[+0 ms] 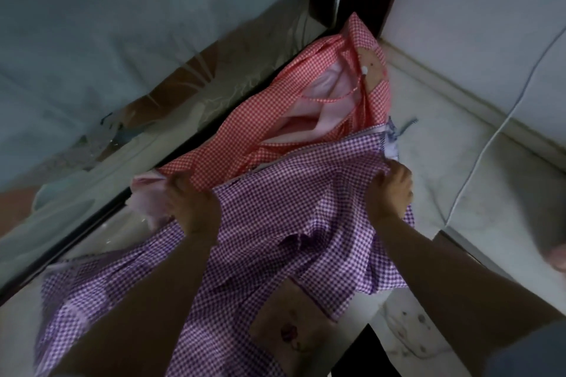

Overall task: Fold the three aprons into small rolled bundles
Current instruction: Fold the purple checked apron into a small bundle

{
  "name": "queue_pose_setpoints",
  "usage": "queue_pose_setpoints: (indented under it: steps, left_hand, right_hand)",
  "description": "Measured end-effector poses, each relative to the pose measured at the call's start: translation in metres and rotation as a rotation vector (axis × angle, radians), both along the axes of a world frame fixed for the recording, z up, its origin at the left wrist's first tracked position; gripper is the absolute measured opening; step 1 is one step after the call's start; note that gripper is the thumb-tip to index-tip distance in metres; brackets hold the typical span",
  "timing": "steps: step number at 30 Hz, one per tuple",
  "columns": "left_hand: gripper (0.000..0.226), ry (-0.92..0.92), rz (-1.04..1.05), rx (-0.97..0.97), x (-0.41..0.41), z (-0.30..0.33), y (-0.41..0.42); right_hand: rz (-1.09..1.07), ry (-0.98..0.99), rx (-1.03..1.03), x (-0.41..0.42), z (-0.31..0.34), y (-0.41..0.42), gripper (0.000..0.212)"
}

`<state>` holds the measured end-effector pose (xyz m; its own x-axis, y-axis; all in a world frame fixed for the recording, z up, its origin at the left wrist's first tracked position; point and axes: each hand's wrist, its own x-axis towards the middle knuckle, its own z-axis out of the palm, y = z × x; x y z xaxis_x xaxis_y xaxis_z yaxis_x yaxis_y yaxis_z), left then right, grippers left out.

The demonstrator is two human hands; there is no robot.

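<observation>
Both arms reach forward: the left hand (pixel 188 193) and right hand (pixel 390 190) each pinch the top edge of the purple gingham apron (pixel 275 239). It drapes crumpled over the pale marble floor (pixel 444 162), overlapping the red gingham apron (pixel 260 119) with its pink lining.

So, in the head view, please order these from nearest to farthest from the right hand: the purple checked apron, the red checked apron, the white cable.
1. Purple checked apron: the right hand grips its upper edge.
2. Red checked apron: up and to the left, lying partly under the purple one.
3. White cable: off to the right, running across the pale floor and wall.
</observation>
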<state>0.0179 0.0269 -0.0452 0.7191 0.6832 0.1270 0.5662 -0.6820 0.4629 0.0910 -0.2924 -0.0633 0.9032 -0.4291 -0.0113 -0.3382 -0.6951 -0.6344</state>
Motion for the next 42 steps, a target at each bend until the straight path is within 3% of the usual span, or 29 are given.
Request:
queue_pose_setpoints:
  steps: [2,4,7,10,13,17,20,23,26,30,33,35,38,40,42]
  left_hand:
    - [0.045,-0.114,-0.375,0.133,0.021,0.003,-0.034]
    - [0.041,-0.106,-0.665,0.171,0.051,0.003,-0.073]
    - [0.052,0.089,-0.872,0.149,0.090,0.002,-0.114]
    - [0.071,0.352,-0.893,0.178,0.127,-0.014,-0.135]
    - [0.067,0.493,-0.872,0.139,0.148,-0.028,-0.142]
    - [0.042,0.146,-0.762,-0.013,0.150,-0.028,-0.142]
    - [0.039,-0.005,-0.594,-0.084,0.148,-0.023,-0.130]
    - [0.042,-0.047,-0.629,-0.099,0.155,-0.020,-0.128]
    - [0.047,-0.059,-0.616,0.027,0.154,-0.018,-0.134]
    - [0.042,-0.143,-0.504,0.112,0.101,-0.014,-0.163]
    - [0.033,-0.150,-0.669,-0.004,0.032,-0.023,-0.190]
    - [0.050,-0.042,-0.769,-0.114,-0.016,-0.029,-0.212]
    - [0.100,0.201,-0.825,-0.053,-0.068,-0.043,-0.244]
    - [0.110,0.325,-0.783,-0.009,-0.085,-0.050,-0.257]
    - [0.112,0.393,-0.705,0.030,-0.095,-0.053,-0.258]
  right_hand:
    - [-0.144,0.205,-0.011,-0.004,-0.006,-0.023,0.040]
    - [-0.228,0.456,-0.018,-0.011,-0.014,-0.050,0.056]
    - [-0.159,0.740,0.080,-0.020,-0.022,-0.073,0.089]
    - [0.075,0.819,0.255,-0.030,-0.023,-0.089,0.083]
    - [0.275,0.677,0.277,-0.036,-0.015,-0.092,0.053]
    - [0.432,0.414,-0.013,-0.038,0.011,-0.101,0.047]
    - [0.314,0.191,-0.036,-0.031,0.021,-0.117,0.043]
    - [0.042,0.364,0.174,-0.011,0.003,-0.139,0.034]
    - [-0.052,0.542,0.325,-0.004,-0.016,-0.148,0.045]
    - [-0.163,0.580,0.394,-0.006,-0.024,-0.134,0.061]
    - [-0.175,0.606,0.329,-0.010,-0.021,-0.126,0.057]
    - [-0.119,0.650,0.341,-0.012,-0.020,-0.122,0.051]
    - [-0.005,0.585,0.431,-0.019,-0.014,-0.116,0.034]
    - [0.081,0.437,0.413,-0.025,-0.009,-0.113,0.026]
    - [0.140,0.358,0.373,-0.032,-0.008,-0.110,0.035]
